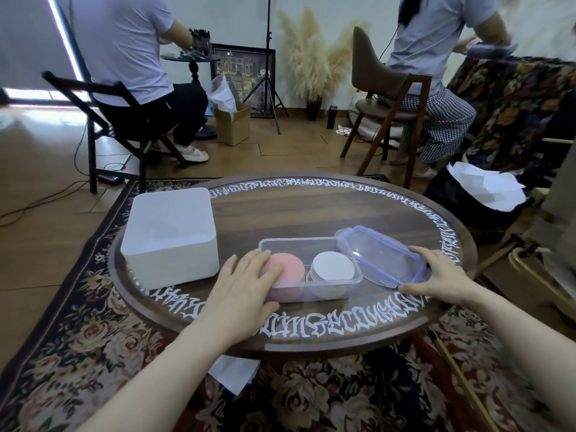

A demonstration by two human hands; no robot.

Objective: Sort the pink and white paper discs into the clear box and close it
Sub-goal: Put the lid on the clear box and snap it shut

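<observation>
1. On the round wooden table (311,210), just in front of the person: clear box (311,269) sitting open, long side facing the near edge, white bin (170,236) standing just beside it on the left.
2. Inside the box: pink discs (290,268) stacked in the left half, white discs (334,265) stacked in the right half, the two piles side by side and apparently touching.
3. Resting over the box's left end: left hand (246,285), fingers straight and spread, fingertips lying on the pink stack, thumb running along the near wall; pressing or steadying, not curling round anything.
4. To the right of the box: clear lid (381,258) with purple clips, lying flat on the table, its left end touching or slightly overlapping the box's right rim.
5. Gripping the lid's right end: right hand (436,275), fingers hooking over the far edge and thumb reaching along the near edge.
6. Judging progress: sorting looking finished, with no loose discs showing on the table; contents of the white bin not being visible from here.
7. Remaining, by the look of it: lifting the lid across, seating it on the rim, snapping the clips down.
</observation>
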